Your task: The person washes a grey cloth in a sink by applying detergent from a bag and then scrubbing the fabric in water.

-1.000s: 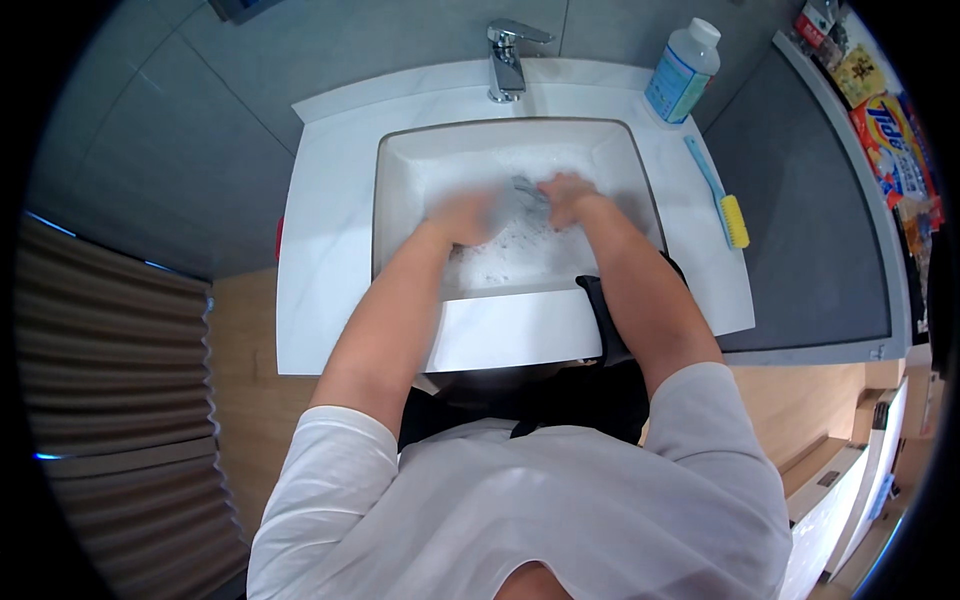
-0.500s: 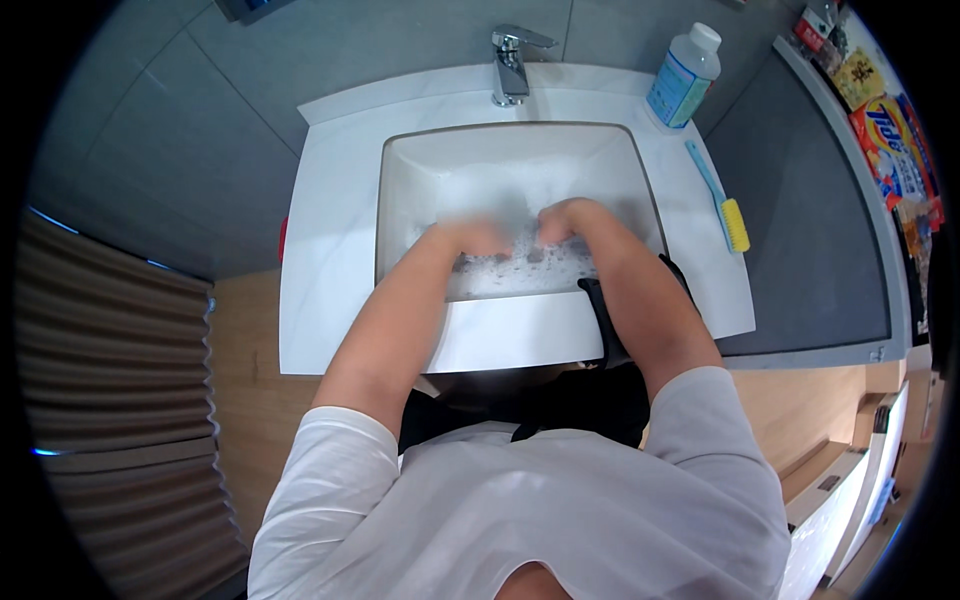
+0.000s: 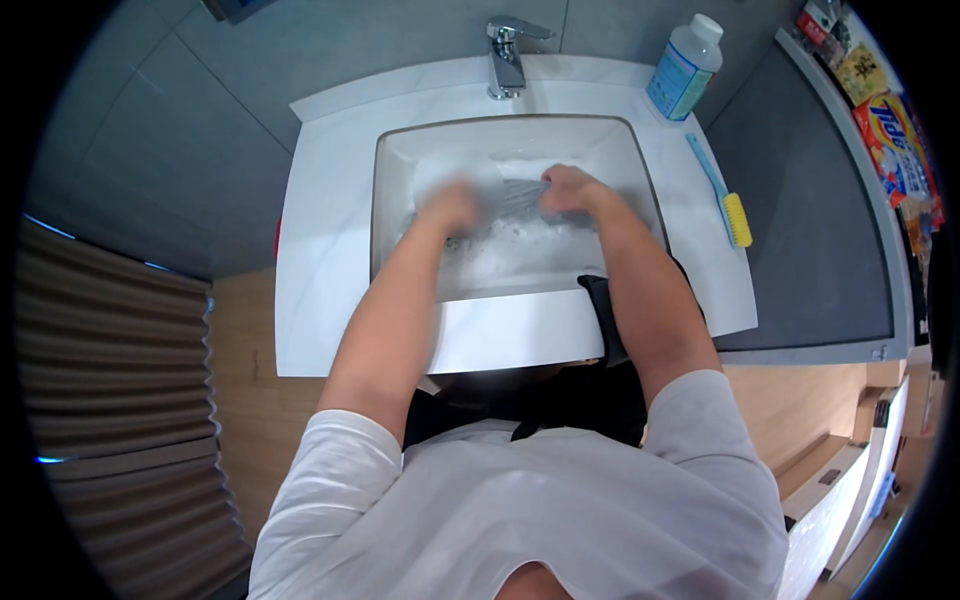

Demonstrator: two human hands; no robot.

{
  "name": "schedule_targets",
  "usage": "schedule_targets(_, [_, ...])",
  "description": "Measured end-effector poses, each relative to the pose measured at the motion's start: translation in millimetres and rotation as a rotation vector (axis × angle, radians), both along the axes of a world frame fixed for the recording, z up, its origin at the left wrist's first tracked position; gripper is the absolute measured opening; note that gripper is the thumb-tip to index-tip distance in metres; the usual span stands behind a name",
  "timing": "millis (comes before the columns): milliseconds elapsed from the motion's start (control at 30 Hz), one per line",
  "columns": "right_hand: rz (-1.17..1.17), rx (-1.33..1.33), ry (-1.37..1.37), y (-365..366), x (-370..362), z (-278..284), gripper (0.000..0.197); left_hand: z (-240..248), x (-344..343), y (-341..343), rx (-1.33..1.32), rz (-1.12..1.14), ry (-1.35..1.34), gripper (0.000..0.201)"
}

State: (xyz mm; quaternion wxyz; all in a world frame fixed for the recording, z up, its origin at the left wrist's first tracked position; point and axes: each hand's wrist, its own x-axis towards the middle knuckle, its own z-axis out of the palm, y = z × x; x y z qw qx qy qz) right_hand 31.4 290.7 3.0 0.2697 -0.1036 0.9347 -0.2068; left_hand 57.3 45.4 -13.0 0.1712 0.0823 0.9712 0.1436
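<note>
A grey wet cloth point(image 3: 522, 195) is stretched between my two hands in the white sink basin point(image 3: 400, 155), which has soapy water and foam in it. My right hand point(image 3: 570, 190) is closed on the cloth's right end, with fingers curled at the foam. My left hand point(image 3: 449, 207) is blurred by motion; it has a fist-like shape at the cloth's left side, and its fingers are not sharp. Both hands are inside the basin, a little apart. Part of the cloth is hidden by suds and my hands.
A chrome faucet point(image 3: 506, 62) stands behind the basin. On the right of the white counter point(image 3: 325, 230) are a white-capped bottle point(image 3: 685, 70) and a blue-handled brush point(image 3: 720, 192) with yellow bristles. A black cloth point(image 3: 604, 312) hangs over the front edge beside my right forearm.
Both hands have moved farther back in the basin and apart, the left one to the left. The grey cloth now shows between them above the suds.
</note>
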Motion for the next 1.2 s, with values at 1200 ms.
schedule_targets(1200, [0.048,-0.124,0.478,1.8,-12.6,-31.0,0.031,8.2,11.1,18.9,0.060,0.057,0.173,0.061])
